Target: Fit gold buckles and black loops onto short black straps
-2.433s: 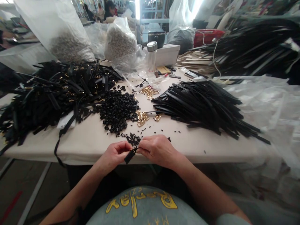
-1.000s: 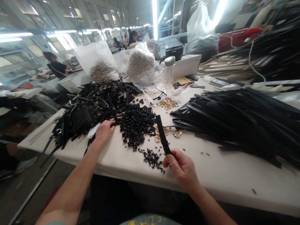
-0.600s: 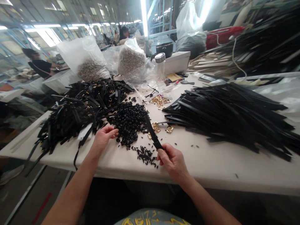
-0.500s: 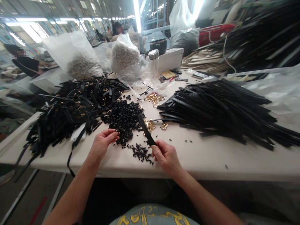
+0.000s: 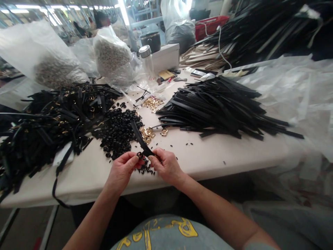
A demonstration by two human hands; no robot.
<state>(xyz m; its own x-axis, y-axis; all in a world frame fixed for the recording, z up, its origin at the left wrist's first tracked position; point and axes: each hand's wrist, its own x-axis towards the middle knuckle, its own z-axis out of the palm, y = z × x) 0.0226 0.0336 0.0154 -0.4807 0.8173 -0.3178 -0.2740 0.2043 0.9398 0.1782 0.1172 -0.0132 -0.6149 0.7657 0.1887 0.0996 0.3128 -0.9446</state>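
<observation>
In my left hand [image 5: 125, 170], thumb and fingers pinch a small black loop [image 5: 139, 155]. My right hand [image 5: 166, 166] is closed on one end of a black strap [image 5: 142, 139], whose free end rises away from me. Loop and strap end are close together; whether they touch I cannot tell. Just beyond my left hand lies a heap of black loops [image 5: 117, 133]. Tiny black pieces [image 5: 147, 170] lie beneath my hands, partly hidden by them. Gold buckles [image 5: 147, 134] sit behind the strap, with more gold buckles [image 5: 153, 103] farther back.
Loose black straps [image 5: 208, 107] are piled on the right of the table [image 5: 203, 159]. A tangle of straps with buckles [image 5: 59, 114] covers the left side. Behind stand filled plastic bags [image 5: 111, 55], a glass bottle [image 5: 147, 64] and a white box [image 5: 166, 59].
My left hand has come away from the heap of loops toward my right hand, bringing a loop to the strap's end. The camera view has turned to the right.
</observation>
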